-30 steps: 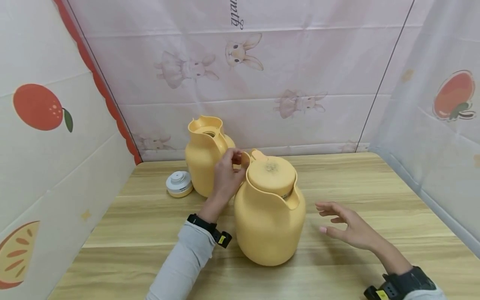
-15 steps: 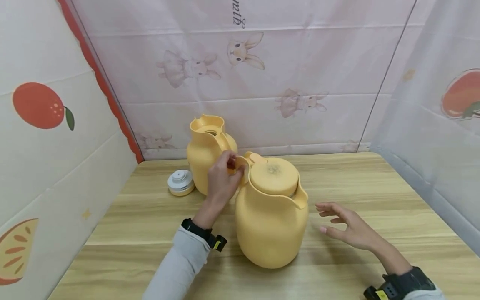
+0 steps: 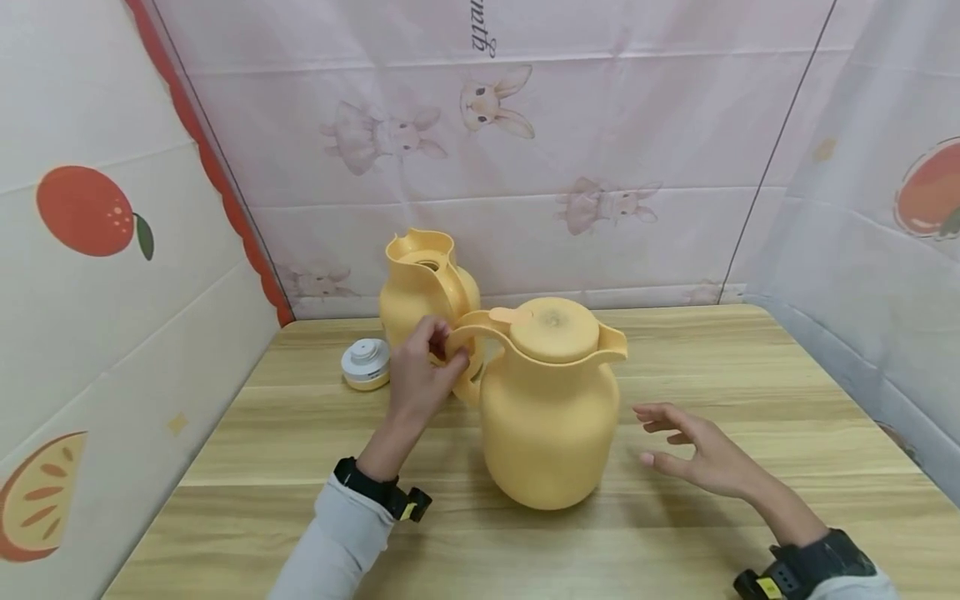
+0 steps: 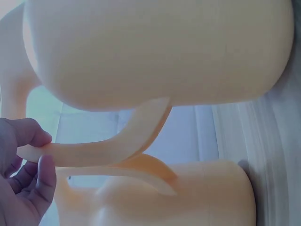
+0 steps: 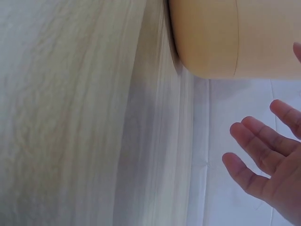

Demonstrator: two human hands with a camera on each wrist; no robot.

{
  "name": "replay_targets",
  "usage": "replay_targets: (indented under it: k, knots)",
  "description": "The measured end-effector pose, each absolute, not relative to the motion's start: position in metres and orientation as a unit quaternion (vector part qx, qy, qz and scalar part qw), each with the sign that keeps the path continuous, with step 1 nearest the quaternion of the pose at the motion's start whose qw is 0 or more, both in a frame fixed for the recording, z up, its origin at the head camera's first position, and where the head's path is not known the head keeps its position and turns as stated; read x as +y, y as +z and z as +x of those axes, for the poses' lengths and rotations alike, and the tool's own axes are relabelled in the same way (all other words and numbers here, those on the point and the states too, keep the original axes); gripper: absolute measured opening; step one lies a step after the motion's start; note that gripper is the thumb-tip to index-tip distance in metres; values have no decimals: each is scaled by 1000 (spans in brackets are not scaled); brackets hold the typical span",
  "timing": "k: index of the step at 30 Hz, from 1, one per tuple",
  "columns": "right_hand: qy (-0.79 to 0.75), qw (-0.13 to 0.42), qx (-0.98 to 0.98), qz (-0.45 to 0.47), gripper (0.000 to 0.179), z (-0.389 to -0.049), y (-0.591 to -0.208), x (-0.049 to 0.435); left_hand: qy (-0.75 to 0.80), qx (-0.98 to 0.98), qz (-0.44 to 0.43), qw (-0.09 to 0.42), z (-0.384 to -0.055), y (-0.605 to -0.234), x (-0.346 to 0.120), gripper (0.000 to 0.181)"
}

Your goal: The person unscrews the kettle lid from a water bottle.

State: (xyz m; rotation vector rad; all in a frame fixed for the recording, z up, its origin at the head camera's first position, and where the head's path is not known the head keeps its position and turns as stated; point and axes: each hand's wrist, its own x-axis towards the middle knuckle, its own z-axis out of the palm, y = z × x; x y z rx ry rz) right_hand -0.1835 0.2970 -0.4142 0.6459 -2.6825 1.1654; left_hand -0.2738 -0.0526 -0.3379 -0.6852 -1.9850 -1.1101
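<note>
A yellow vacuum jug with its round lid in place stands upright at the middle of the table, spout to the right. My left hand pinches the upper part of its handle between thumb and fingers, as the left wrist view also shows. To the right of the jug, my right hand hovers with relaxed, spread fingers, apart from it and holding nothing. Behind my left hand stands a second yellow jug, its top uncovered. Beside that one lies a white-and-yellow stopper.
The wooden table is bounded by a pink rabbit-print sheet at the back. Fruit-print sheets hang at the left and right sides. The second jug sits close to the front jug's handle.
The front jug has turned so that its handle faces left and its spout right. My left hand has moved left and toward me with the handle. My right hand has stayed nearly still.
</note>
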Motion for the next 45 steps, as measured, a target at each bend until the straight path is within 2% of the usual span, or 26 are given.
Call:
replay_targets:
  k: [10,18,29,35,42,45]
  knots:
    - [327,80,-916,217,56,-183,-414,300,-473,-753,-290,354,-265,-344,-61,21]
    - [264,96,-934,218,61,-176,-413,310,-478,-740,-304,363,-260,-345,-63,25]
    - [178,122,-954,209,62,-167,-413,322,-556,-696,-322,322,-236,-331,-56,25]
    - [140,145,-956,212,61,-165,-414,329,-624,-677,-299,250,-242,-340,-60,27]
    - [133,155,-955,215,59,-164,-414,335,-675,-680,-261,123,-260,-353,-58,5]
    - [142,152,-954,217,58,-164,-413,333,-680,-691,-228,94,-265,-359,-55,16]
